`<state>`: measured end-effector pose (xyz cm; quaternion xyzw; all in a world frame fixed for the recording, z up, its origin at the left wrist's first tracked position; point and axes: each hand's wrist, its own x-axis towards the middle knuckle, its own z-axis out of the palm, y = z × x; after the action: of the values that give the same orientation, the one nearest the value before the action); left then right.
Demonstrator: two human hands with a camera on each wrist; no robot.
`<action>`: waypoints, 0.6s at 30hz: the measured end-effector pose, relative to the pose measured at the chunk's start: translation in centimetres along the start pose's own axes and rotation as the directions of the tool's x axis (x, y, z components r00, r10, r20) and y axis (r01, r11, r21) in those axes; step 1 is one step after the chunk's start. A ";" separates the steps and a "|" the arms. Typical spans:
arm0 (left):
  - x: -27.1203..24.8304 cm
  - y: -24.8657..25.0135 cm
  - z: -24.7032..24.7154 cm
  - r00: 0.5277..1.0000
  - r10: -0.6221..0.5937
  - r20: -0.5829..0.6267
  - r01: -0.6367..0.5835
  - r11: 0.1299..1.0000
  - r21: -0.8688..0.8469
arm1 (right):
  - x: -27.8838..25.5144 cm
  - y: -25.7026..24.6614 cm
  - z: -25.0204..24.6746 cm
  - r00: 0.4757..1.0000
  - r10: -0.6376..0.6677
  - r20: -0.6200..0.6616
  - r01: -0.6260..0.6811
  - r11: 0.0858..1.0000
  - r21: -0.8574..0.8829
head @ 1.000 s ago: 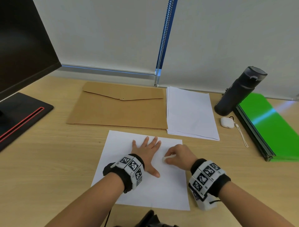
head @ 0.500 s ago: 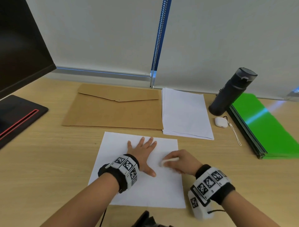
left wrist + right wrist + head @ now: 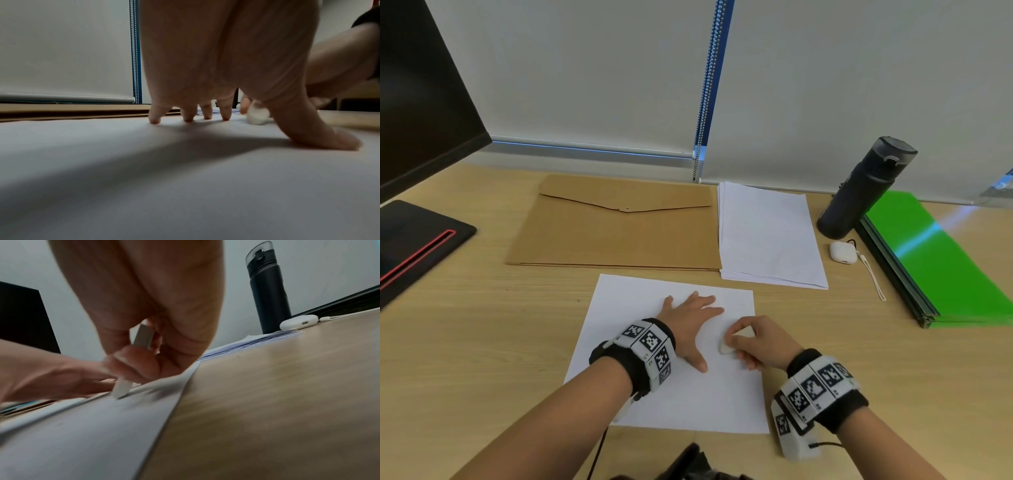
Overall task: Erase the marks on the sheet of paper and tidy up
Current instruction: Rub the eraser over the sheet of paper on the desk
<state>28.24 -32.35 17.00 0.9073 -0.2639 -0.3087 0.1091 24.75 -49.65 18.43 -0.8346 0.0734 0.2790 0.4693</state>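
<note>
A white sheet of paper (image 3: pixel 640 308) lies on the wooden desk in front of me. My left hand (image 3: pixel 690 317) lies flat on it with fingers spread, and in the left wrist view its fingertips (image 3: pixel 154 120) and thumb press the paper (image 3: pixel 144 178). Just right of it, my right hand (image 3: pixel 751 341) pinches a small white eraser (image 3: pixel 726 347) whose lower end touches the sheet. The right wrist view shows the eraser (image 3: pixel 122 388) tip on the paper (image 3: pixel 82 434) near its right edge. No marks are readable on the sheet.
Behind the sheet lie a brown envelope (image 3: pixel 616 236) and a stack of white paper (image 3: pixel 767 236). At the right stand a dark bottle (image 3: pixel 863 192), a white earbud case (image 3: pixel 842 251) and green folders (image 3: pixel 941 260). A monitor (image 3: pixel 421 96) and its base occupy the left.
My right hand with the eraser has slid a little toward me and to the left on the sheet. The left hand has stayed flat on the paper. The head view shifted slightly.
</note>
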 end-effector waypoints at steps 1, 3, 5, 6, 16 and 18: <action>0.0 0.0 0.1 1.000 0.002 0.004 -0.002 1.000 0.000 | 0.3 -0.2 0.1 0.999 -0.022 -0.050 0.021 1.000 -0.014; 0.0 -0.1 0.3 1.000 0.000 0.003 0.000 1.000 0.008 | 1.1 -0.6 0.0 0.976 -0.078 -0.201 0.073 0.997 -0.033; 0.0 -0.1 0.5 1.000 -0.003 0.004 0.003 1.000 0.025 | 1.4 -0.8 0.1 0.952 -0.123 -0.280 0.102 0.991 -0.089; 0.0 -0.1 0.5 1.000 -0.006 0.005 0.005 0.999 0.036 | 1.3 -0.8 0.2 0.955 -0.134 -0.265 0.103 0.987 -0.127; 0.1 0.7 0.5 0.999 -0.035 0.014 0.035 0.999 0.017 | 0.7 -0.3 -1.2 0.957 -0.116 -0.265 0.060 0.976 -0.210; 0.2 1.1 0.8 0.998 -0.054 -0.015 0.054 0.998 0.007 | 0.3 0.0 -0.7 0.954 -0.122 -0.273 0.061 0.973 -0.221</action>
<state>27.39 -33.45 16.65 0.9167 -0.2395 -0.3040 0.0992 25.27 -50.16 18.55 -0.9133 0.0712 0.1401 0.3757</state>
